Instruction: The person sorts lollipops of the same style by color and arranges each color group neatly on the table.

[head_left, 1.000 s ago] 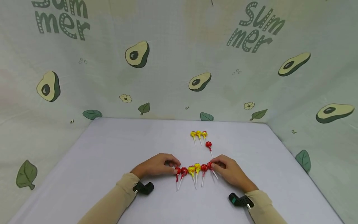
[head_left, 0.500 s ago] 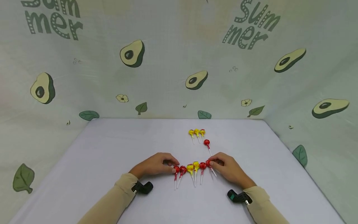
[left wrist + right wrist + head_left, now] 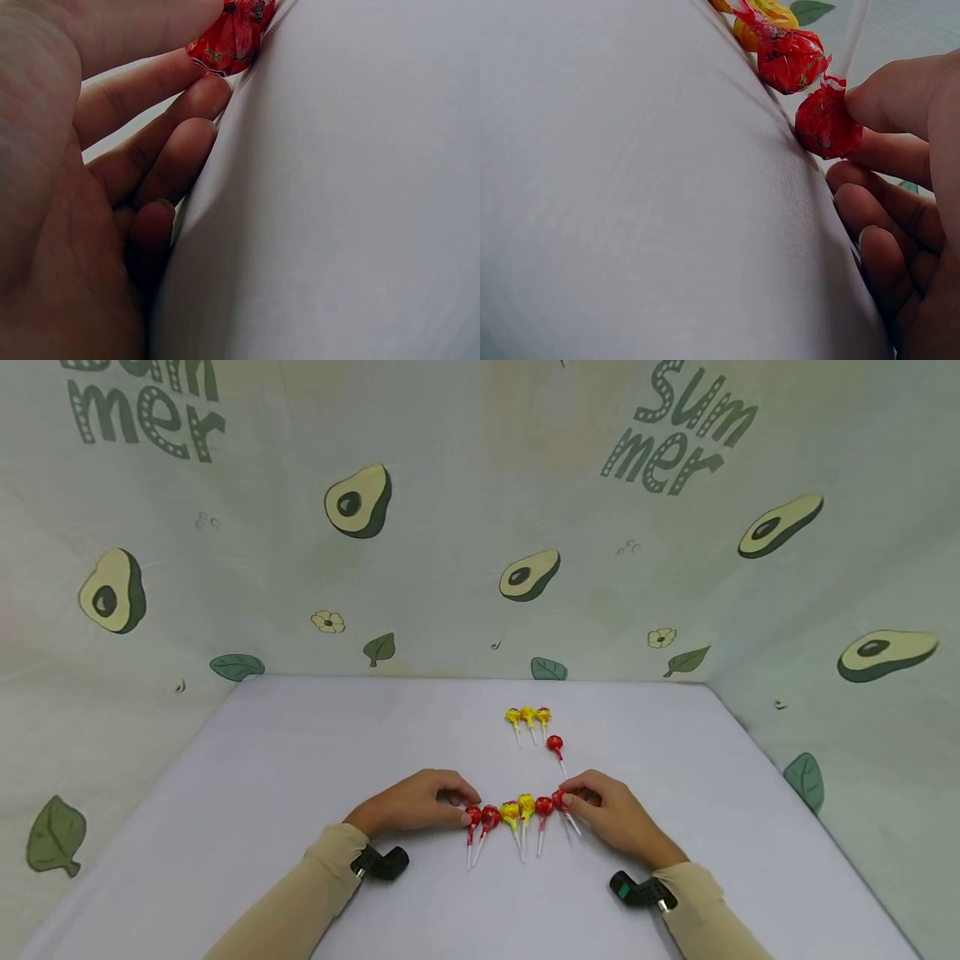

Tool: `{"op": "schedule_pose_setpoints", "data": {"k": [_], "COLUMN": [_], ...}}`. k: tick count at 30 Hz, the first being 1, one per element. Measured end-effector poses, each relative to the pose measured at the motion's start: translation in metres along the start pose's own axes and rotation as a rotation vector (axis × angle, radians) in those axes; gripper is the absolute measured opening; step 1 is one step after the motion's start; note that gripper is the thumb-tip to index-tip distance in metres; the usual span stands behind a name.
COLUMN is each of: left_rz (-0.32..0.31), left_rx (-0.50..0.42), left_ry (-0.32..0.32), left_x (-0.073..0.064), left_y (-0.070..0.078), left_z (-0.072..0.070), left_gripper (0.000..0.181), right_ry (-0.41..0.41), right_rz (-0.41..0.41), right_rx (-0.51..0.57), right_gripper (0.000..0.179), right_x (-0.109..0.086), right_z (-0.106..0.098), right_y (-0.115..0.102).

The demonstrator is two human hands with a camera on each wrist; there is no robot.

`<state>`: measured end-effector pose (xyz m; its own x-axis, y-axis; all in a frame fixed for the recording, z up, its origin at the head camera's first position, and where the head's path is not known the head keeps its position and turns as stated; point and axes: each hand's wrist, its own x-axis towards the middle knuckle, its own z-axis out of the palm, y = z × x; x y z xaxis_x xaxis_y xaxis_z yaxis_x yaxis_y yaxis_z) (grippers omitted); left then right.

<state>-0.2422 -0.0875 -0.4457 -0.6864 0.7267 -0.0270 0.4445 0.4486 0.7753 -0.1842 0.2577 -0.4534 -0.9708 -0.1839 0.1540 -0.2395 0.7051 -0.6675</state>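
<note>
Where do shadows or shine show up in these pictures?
Head view: soft, fairly even light; left wrist view: a dark shadow on the white tabletop beside the left hand; right wrist view: small highlights on the red wrappers.

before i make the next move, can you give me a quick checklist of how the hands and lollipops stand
1. Left hand pinches leftmost front red lollipop: ok
2. Right hand pinches rightmost front red lollipop: ok
3. Front yellow pair sits between the red ones: ok
4. Front-row sticks parallel: not ok, they slant different ways
5. Lone red lollipop behind the row free of the right hand: cannot tell, its stick end reaches the fingers
6. Three back yellow lollipops apart from both hands: ok
</note>
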Motion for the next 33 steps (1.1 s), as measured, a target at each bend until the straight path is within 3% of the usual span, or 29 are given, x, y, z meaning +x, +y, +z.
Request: {"op": "schedule_pose_setpoints", "data": {"k": [19,33], "left_rz": [-0.006,0.005], "left_rx": [0.005,-0.018], "left_ry": [-0.001,-0.005], "left_x": [-0.002,-0.0012], "left_y": [0.0052,0.003], "left_z": [-0.0005,0.0008], "left_gripper": [0.024,0.024], "right_ry": [-0.031,-0.051], "right_rz": [-0.071,-0.052], "right_rx": [0.019,-0.025], "right_gripper": [0.027,0.026], "right_x": [-0.0025,-0.0024], "right_z": [-0.0033,-0.0043], "right_y": [0.0007,-0.0017]}}
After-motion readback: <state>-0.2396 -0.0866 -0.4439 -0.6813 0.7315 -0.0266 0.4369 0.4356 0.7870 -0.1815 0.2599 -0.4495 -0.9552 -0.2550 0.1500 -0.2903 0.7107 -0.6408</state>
